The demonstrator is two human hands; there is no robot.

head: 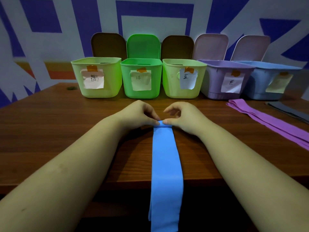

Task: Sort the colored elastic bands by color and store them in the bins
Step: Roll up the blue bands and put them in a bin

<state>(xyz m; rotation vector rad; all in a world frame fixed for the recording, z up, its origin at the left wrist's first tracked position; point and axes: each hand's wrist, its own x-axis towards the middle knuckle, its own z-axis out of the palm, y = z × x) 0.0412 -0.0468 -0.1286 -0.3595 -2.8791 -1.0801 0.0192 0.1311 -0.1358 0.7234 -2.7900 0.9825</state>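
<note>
Blue, the elastic band (164, 164) runs from the table's middle out over the near edge, its far end turned over into a small fold pinched by the left hand (140, 113) and the right hand (182, 116). To roll it well I'd keep both thumbs level, then drop it in the third bin (184, 78).

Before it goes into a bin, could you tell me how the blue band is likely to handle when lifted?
Probably floppy: the blue band drapes over the table edge and hangs limp. It looks thin and light, and it folds easily where both hands' fingers pinch its far end, so it would likely sag if lifted.
</note>
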